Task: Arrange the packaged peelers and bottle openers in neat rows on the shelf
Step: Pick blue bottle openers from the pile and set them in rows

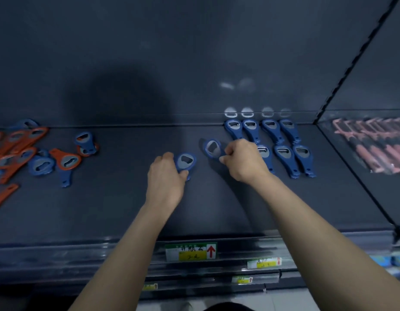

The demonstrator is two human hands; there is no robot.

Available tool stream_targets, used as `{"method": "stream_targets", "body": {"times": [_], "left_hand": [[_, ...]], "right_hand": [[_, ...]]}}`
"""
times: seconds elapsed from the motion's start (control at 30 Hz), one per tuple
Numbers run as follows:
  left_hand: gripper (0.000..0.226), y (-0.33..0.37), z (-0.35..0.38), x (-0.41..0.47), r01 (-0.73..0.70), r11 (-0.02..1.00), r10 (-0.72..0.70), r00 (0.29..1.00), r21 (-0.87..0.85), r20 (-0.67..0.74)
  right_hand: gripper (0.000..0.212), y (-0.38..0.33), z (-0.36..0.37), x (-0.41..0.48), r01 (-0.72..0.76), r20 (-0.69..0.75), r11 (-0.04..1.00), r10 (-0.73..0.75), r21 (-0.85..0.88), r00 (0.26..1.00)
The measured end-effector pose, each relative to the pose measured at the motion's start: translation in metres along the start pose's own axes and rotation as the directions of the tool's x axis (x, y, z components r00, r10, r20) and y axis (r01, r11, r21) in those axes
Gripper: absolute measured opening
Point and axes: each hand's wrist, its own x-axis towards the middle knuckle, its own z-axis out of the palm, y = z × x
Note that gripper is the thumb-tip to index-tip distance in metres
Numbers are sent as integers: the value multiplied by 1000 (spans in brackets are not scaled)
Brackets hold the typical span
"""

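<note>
The dark, smooth, matt shelf (104,209) carries a sorted block of blue plastic bottle openers (283,156), each with an oval head, a metal-lined opening and a narrow handle. The block has two rows. Every long axis runs from the back wall to the front edge, head rearward.

The right hand (244,160) lies over the block's near-left corner. Its fingers are curled and pinch the handle of one blue opener (213,148). This opener's head points left and away from the block, apparently raised off the shelf.

The left hand (165,176) is further left of the block. It is clamped on a second blue opener (185,162), head rearward.

An unsorted heap of orange and blue openers (26,151) lies far left of the block.

The right hand is nearer the block. Its opener probably needs to be turned parallel to the rows and set at the front row's left end.
</note>
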Motion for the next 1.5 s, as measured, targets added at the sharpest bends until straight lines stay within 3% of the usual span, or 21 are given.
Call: {"method": "stream_targets", "body": {"times": [0.07,0.13,0.2,0.33,0.57,0.73,0.8,0.83,0.97,1.23,1.5], "left_hand": [[25,-1,1,4,-1,1000,1,1000,5,29],[15,-7,-2,8,8,1000,-8,1000,-6,-6],[15,-15,-9,13,32,999,-31,997,19,-65],[29,-37,-28,17,87,986,-69,989,142,-128],[29,-72,-46,9,130,972,-108,987,197,-118],[28,-75,-50,9,110,975,-93,991,192,-94],[25,-75,-51,11,85,977,-71,995,198,-76],[23,-75,-51,11,74,977,-62,996,200,-69],[12,-71,-49,12,53,986,-43,997,158,-66],[28,-43,-27,13,-24,998,27,998,61,-52],[32,16,13,7,-91,993,88,995,-78,-37]], "right_hand": [[41,3,-1,-2,-39,19,999,38,30,999],[33,0,2,-4,-52,45,996,49,75,998],[23,-11,9,-6,-25,68,988,15,155,998],[21,-42,34,-4,23,101,974,-47,227,994],[21,-69,63,2,121,56,983,-130,136,990],[41,-71,67,-3,152,107,988,-154,31,982],[31,-73,68,-6,167,101,984,-160,-65,982],[26,-74,68,-8,160,85,982,-152,-101,985],[40,-73,66,-11,79,43,987,-73,-140,996],[42,-48,48,-14,-60,-22,997,59,-47,998],[44,13,-10,-16,-194,-192,981,195,26,962]]}}
